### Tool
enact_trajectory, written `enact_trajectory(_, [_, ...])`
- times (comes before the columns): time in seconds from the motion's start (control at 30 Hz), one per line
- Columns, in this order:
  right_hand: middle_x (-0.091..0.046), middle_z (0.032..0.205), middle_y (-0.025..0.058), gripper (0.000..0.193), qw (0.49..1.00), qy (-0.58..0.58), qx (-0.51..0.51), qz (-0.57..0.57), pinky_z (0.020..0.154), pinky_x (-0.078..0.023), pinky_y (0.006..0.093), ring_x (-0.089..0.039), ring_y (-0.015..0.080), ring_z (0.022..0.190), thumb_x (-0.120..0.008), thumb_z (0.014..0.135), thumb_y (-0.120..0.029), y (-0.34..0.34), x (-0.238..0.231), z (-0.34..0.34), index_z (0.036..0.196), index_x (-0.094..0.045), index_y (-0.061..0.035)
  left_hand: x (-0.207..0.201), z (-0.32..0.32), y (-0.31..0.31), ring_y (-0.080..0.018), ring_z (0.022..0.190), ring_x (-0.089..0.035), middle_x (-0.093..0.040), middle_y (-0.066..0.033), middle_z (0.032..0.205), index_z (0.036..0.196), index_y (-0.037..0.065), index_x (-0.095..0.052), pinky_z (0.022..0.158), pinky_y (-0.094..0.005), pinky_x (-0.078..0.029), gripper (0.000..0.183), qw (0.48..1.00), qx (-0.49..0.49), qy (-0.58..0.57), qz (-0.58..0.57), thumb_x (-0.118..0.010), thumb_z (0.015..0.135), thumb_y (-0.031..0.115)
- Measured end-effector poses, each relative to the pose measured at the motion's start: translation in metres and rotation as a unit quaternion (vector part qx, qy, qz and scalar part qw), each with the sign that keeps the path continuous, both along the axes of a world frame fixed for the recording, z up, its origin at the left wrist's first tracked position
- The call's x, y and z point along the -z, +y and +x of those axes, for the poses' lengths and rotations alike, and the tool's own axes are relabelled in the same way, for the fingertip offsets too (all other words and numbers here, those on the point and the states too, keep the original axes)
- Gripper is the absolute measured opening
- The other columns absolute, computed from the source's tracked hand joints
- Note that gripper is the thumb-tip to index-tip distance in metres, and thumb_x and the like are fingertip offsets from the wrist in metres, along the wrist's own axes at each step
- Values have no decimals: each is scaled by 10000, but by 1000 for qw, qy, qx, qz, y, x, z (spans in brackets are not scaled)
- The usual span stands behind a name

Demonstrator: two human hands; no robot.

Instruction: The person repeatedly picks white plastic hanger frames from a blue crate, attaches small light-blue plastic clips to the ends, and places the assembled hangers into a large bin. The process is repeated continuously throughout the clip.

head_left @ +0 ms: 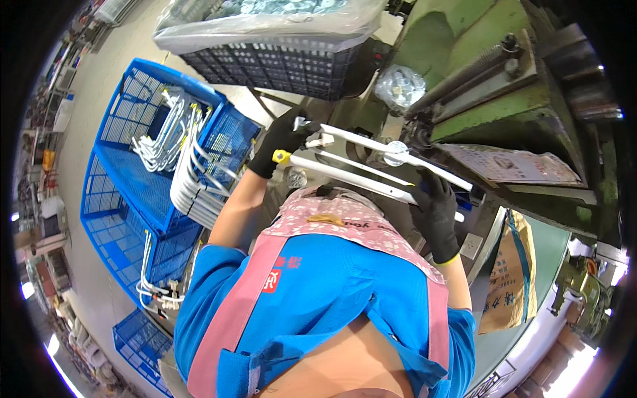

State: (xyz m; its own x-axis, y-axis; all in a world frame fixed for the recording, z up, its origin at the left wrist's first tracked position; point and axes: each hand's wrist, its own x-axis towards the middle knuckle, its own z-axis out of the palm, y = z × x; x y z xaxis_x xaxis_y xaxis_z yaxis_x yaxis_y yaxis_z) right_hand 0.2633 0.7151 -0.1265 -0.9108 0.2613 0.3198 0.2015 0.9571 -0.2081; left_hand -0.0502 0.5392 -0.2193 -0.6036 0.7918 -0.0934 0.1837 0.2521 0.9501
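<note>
White metal tubes (352, 176) lie slantwise in front of my apron, side by side, one with a yellow end piece. My right hand (434, 205), in a black glove, is closed around the right part of the lower tube. At the left ends of the tubes is my left hand (284, 140), also gloved in black. Its fingers are curled around a small shiny metal piece (300, 123), mostly hidden by the glove. A round pale disc (397, 153) sits at the upper tube; whether it is fixed to it I cannot tell.
Blue plastic crates (109, 156) at left hold bent white tubes (192, 192). Ahead stands a black crate (279, 69), lined with plastic and filled with small metal parts. A green machine (478, 73) rises at right, near a bag of parts (400, 87) and a brown paper sack (511, 285).
</note>
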Motion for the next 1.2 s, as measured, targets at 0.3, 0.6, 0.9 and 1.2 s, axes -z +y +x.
enact_trajectory(0.3, [-636,871,138,285,986,-29,84,-139,609,-495,384,-623,294,680,-665,767,-115,-3,-45,0,1050,-648,-81,-3,-7,-2,-110,785,-589,-605,-27,881,1026,39,-563,688,-266,-507,232,997,37,-43,46,-642,809,41])
enact_trajectory(0.6, [-606,948,153,302,996,-23,30,-81,606,-499,423,-609,358,749,-628,828,-106,2,-21,-20,1123,-569,-77,-2,1,-2,-49,620,-517,-561,20,724,949,46,-590,537,-229,-436,155,994,-12,-89,69,-681,846,118])
enact_trajectory(0.9, [-637,811,173,199,998,19,29,53,559,-496,400,-625,347,686,-622,843,-137,7,-28,-32,1031,-642,-76,-7,2,-5,-73,697,-560,-568,9,799,951,54,-569,613,-236,-483,126,997,3,-55,53,-652,856,62])
enact_trajectory(1.2, [-642,845,191,230,998,33,43,22,610,-499,421,-618,374,736,-605,847,-147,4,-31,-31,1065,-639,-81,-3,3,-1,-64,578,-511,-543,13,677,884,52,-590,506,-242,-428,167,994,-15,-69,83,-696,854,177])
